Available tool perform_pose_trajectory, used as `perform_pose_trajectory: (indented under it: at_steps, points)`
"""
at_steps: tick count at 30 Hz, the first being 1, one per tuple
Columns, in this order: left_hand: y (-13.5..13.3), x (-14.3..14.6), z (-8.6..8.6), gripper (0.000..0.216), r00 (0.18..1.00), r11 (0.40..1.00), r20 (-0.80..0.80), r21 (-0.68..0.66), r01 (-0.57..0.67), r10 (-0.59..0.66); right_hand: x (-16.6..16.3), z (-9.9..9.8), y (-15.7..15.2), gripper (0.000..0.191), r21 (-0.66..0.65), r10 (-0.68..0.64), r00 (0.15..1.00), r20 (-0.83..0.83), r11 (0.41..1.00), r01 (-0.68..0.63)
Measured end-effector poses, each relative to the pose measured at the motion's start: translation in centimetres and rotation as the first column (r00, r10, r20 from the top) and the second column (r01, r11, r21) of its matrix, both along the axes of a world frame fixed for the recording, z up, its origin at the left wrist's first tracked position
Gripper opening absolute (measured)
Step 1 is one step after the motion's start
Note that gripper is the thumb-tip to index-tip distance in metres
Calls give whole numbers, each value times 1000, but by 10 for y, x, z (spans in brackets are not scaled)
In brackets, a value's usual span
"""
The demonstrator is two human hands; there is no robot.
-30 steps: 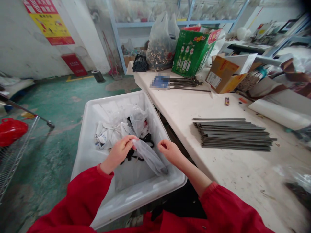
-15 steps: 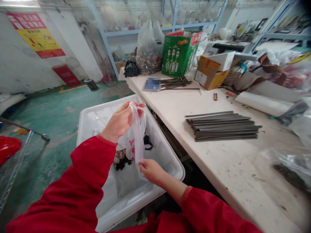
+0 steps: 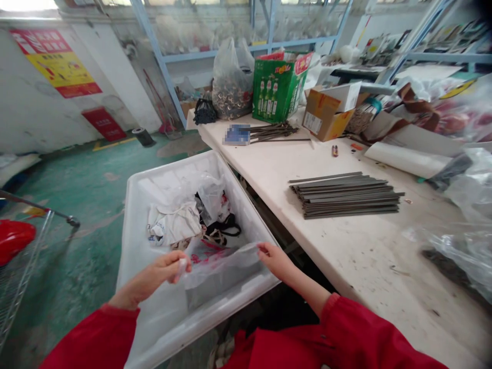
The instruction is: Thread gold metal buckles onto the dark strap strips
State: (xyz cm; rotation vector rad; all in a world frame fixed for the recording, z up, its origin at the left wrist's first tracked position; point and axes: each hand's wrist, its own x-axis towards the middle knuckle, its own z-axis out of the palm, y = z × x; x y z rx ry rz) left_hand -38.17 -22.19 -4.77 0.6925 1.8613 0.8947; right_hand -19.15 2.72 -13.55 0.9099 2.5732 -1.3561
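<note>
A clear plastic bag (image 3: 226, 262) with red print is stretched sideways between my two hands, over the near part of a white plastic tub (image 3: 128, 225). My left hand (image 3: 163, 274) is closed on the bag's left end. With the fingertips of my right hand (image 3: 274, 260) I pinch its other end, close to the tub's right rim. Beyond the bag, inside the tub, lie a crumpled whitish cloth or bag (image 3: 175, 224), black straps (image 3: 228, 224) and another clear bag (image 3: 211, 192).
To the right runs a white table (image 3: 307, 261) bearing a stack of dark strips (image 3: 348, 197). Farther back stand a green carton (image 3: 279, 89), a filled clear bag (image 3: 232, 84) and an open cardboard box (image 3: 326, 115). A wire cart (image 3: 26, 271) is on the left.
My hands have moved apart and lower, my left hand toward me and my right hand rightward. The bag has gone from hanging bunched upright to spread sideways, uncovering the tub's contents.
</note>
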Motion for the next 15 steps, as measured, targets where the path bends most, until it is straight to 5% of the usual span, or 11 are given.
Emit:
perform_pose_trajectory:
  at_steps: [3,6,15]
  points:
    - [-19,15,-54,30,990,962,-18,-239,131,-139,7,-3,-1,45,43,-8,998,61,999,5]
    - [-26,26,-77,25,989,949,-16,-284,136,-147,9,-5,-14,51,73,47,993,108,996,-55]
    - [7,43,-25,27,969,963,120,-144,230,-214,-6,-20,-32,54,130,90,954,284,983,-132]
